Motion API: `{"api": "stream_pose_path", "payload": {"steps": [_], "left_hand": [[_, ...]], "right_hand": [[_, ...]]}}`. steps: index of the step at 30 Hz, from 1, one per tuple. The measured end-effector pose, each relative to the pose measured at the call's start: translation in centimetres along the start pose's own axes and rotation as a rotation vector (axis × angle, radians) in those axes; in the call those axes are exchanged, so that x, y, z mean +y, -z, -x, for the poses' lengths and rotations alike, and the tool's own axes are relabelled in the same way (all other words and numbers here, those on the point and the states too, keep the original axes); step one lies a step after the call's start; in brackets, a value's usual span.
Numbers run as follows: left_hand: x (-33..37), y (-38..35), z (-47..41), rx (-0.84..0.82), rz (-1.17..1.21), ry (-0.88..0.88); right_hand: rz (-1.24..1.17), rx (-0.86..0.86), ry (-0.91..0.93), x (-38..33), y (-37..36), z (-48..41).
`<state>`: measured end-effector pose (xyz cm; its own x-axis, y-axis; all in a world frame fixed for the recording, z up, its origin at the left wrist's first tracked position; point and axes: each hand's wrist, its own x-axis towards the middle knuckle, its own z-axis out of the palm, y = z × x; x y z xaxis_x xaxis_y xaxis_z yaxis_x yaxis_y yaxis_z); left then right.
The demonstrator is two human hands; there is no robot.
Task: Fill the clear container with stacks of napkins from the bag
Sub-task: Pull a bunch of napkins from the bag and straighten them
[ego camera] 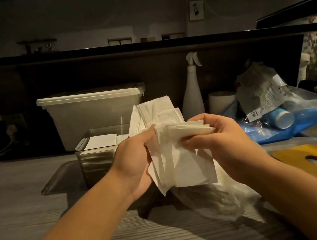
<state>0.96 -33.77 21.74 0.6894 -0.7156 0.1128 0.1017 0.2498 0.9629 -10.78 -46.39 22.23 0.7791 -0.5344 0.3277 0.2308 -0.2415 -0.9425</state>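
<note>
Both hands are up over the grey counter (27,210) and both hold one messy bunch of white napkins (184,164). The left hand (137,159) wraps its fingers round the left side of the bunch, with its thumb pressed on the front. The right hand (217,137) pinches a small folded stack at the top right of the bunch. Some napkins stick up above the hands and some hang down below them. Just behind the left hand sits the clear container (97,162), standing on a flat tray (56,181). A neat pile of napkins (102,140) already lies inside it, near the top. Right under the hands lies the crinkly clear bag (218,200), flat on the counter. Farther back behind the left hand is a big white tub (93,114) with its lid on. Behind the right hand stand a tall white spray bottle (192,92) and a paper roll (221,101). Out past the right hand lies a blue plastic bag (310,120) with a blue bottle (278,119) on it, and nearer is a yellow board (308,159) with a long slot
</note>
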Motion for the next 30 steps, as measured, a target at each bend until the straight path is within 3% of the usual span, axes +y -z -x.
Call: {"api": "stream_pose_path", "payload": {"steps": [15, 20, 25, 30], "left_hand": [[-0.1, -0.5, 0.6, -0.187, 0.001, -0.026], [-0.3, -0.4, 0.2, -0.109, 0.035, -0.010], [-0.5, -0.2, -0.1, -0.088, 0.090, 0.011], [-0.4, -0.1, 0.0, -0.082, 0.155, 0.032]], "right_hand": [[0.104, 0.094, 0.073, 0.7, -0.9, 0.4], [0.229, 0.202, 0.069, 1.0, -1.2, 0.3], [0.072, 0.196, -0.015, 0.8, -0.7, 0.0], [-0.120, 0.164, 0.022, 0.0, 0.5, -0.2]]}}
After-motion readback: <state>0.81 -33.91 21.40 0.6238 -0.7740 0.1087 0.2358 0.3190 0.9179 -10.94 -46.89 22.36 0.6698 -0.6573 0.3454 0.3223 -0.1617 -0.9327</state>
